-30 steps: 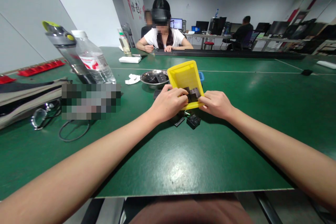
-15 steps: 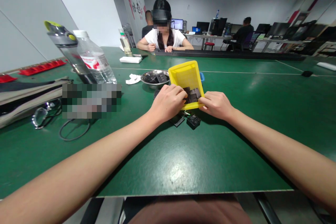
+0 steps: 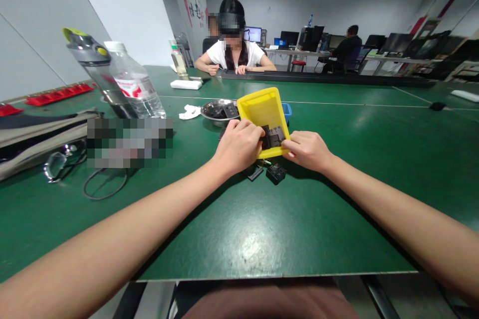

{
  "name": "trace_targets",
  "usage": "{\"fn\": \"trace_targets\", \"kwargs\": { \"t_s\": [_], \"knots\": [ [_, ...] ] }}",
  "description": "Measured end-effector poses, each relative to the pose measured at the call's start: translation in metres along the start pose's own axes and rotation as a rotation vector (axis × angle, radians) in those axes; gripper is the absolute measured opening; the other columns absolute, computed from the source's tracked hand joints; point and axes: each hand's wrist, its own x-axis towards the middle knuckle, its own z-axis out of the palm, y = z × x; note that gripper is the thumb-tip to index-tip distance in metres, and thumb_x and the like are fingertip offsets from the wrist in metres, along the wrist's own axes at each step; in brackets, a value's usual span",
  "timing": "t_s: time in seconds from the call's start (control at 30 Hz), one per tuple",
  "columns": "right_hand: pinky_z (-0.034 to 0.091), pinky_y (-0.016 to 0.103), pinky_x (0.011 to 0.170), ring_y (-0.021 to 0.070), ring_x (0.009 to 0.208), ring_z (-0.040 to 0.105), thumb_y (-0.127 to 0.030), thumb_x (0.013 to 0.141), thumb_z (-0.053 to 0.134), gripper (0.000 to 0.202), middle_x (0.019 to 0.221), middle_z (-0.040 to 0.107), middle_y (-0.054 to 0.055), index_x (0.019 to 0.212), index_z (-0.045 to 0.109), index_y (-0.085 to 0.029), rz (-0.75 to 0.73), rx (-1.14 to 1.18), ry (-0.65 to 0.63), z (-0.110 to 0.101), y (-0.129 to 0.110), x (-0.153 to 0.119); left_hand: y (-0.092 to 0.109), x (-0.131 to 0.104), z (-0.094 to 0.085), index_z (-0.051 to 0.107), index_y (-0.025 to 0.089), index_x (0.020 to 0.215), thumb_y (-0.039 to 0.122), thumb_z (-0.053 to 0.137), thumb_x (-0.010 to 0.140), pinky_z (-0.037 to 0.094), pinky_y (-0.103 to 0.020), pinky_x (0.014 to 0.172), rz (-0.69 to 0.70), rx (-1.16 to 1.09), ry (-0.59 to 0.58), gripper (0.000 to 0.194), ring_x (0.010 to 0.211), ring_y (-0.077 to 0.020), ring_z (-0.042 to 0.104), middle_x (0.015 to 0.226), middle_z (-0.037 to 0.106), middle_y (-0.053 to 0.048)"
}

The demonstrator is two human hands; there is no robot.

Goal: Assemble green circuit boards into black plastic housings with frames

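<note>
A yellow plastic bin (image 3: 262,103) is tilted toward me, with several black plastic parts (image 3: 276,136) gathered at its lower end. My left hand (image 3: 239,144) grips the bin's left side, its fingertips curled over the rim beside the parts. On the opposite side, my right hand (image 3: 307,151) pinches the lower right corner of the rim. Below the bin, a black block-shaped part (image 3: 276,173) and a flat black piece (image 3: 255,173) lie on the green table (image 3: 239,229). A small green-tipped item is partly hidden under the bin.
Behind my left hand stands a steel bowl (image 3: 220,120) of black parts, near a crumpled tissue (image 3: 190,112). A blue container (image 3: 287,111) shows behind the bin. Bottles (image 3: 136,90), glasses (image 3: 56,165) and a bag lie left. A person (image 3: 235,52) sits across the table.
The yellow bin has shifted slightly left and down, uncovering more of the blue container. Both hands keep their hold, and the parts on the table stay put.
</note>
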Motion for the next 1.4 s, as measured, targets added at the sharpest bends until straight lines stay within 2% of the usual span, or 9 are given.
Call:
{"fn": "trace_targets", "kwargs": {
  "t_s": [0.17,0.3,0.43,0.5,0.6,0.73,0.9,1.13,1.4],
  "knots": [
    [0.023,0.031,0.059,0.0154,0.058,0.038,-0.018,0.093,0.049,0.025,0.062,0.054,0.001,0.071,0.061,-0.020,0.010,0.017,0.014,0.000,-0.002,0.001,0.000,0.000,0.000,0.067,0.018,0.077,0.019,0.050,0.096,0.040,-0.042,0.077,0.023,0.123,0.026,0.026,0.087,-0.0269,0.059,0.080,0.070,-0.012],
    [0.029,0.029,0.060,0.0160,0.061,0.047,-0.020,0.089,0.055,0.014,0.066,0.061,0.002,0.076,0.061,-0.021,0.075,0.089,0.007,0.003,0.000,-0.002,0.000,-0.001,-0.005,0.066,0.017,0.085,0.020,0.050,0.098,0.043,-0.041,0.078,-0.002,0.011,0.102,0.021,0.088,-0.0256,0.060,0.086,0.071,-0.010],
    [0.034,0.026,0.060,0.0160,0.060,0.053,-0.021,0.080,0.061,0.003,0.065,0.062,0.001,0.077,0.059,-0.021,0.260,0.189,0.032,0.008,0.010,-0.008,-0.004,-0.003,-0.006,0.061,0.019,0.092,0.023,0.052,0.099,0.048,-0.037,0.082,-0.122,-0.201,0.293,0.013,0.092,-0.0221,0.062,0.093,0.071,-0.007],
    [0.034,0.026,0.057,0.0153,0.055,0.053,-0.024,0.078,0.060,0.005,0.060,0.060,-0.001,0.074,0.057,-0.022,0.412,0.222,0.083,0.010,0.018,-0.012,-0.009,-0.004,-0.004,0.059,0.019,0.091,0.024,0.053,0.099,0.049,-0.034,0.081,-0.220,-0.306,0.328,0.011,0.088,-0.0197,0.062,0.093,0.071,-0.006],
    [0.036,0.027,0.056,0.0159,0.052,0.053,-0.031,0.077,0.063,0.013,0.058,0.061,-0.001,0.071,0.055,-0.023,0.684,0.232,0.130,0.008,0.036,-0.018,-0.016,-0.006,0.001,0.059,0.019,0.089,0.023,0.056,0.096,0.049,-0.030,0.074,-0.352,-0.424,0.238,0.009,0.079,-0.0167,0.063,0.087,0.071,-0.003],
    [0.042,0.031,0.062,0.0215,0.060,0.060,-0.027,0.073,0.069,0.014,0.065,0.067,0.004,0.070,0.055,-0.022,1.008,0.144,0.159,0.003,0.062,-0.028,-0.021,-0.008,0.006,0.061,0.018,0.086,0.022,0.058,0.093,0.049,-0.028,0.072,-0.385,-0.480,0.108,0.008,0.074,-0.0159,0.064,0.085,0.072,-0.003],
    [0.048,0.038,0.072,0.0276,0.073,0.065,-0.024,0.076,0.070,0.014,0.078,0.072,0.011,0.072,0.058,-0.021,1.227,0.034,0.085,0.003,0.086,-0.041,-0.016,-0.008,0.008,0.059,0.018,0.078,0.023,0.060,0.090,0.045,-0.026,0.063,-0.355,-0.523,-0.029,0.013,0.065,-0.0155,0.063,0.073,0.070,-0.001],
    [0.053,0.043,0.080,0.0303,0.082,0.068,-0.029,0.080,0.071,0.017,0.092,0.075,0.016,0.089,0.067,-0.016,1.239,0.090,0.033,0.009,0.091,-0.046,-0.014,-0.008,0.009,0.060,0.017,0.074,0.016,0.064,0.085,0.042,-0.025,0.062,-0.369,-0.536,-0.135,0.012,0.063,-0.0134,0.060,0.071,0.068,-0.001],
    [0.056,0.045,0.087,0.0273,0.085,0.069,-0.024,0.075,0.068,0.049,0.093,0.075,0.008,0.124,0.067,-0.018,0.980,0.408,0.027,0.014,0.078,-0.038,-0.014,-0.009,0.014,0.064,0.016,0.071,0.019,0.068,0.086,0.039,-0.026,0.061,-0.432,-0.517,-0.179,0.016,0.062,-0.0135,0.058,0.069,0.068,-0.001]
  ]
}}
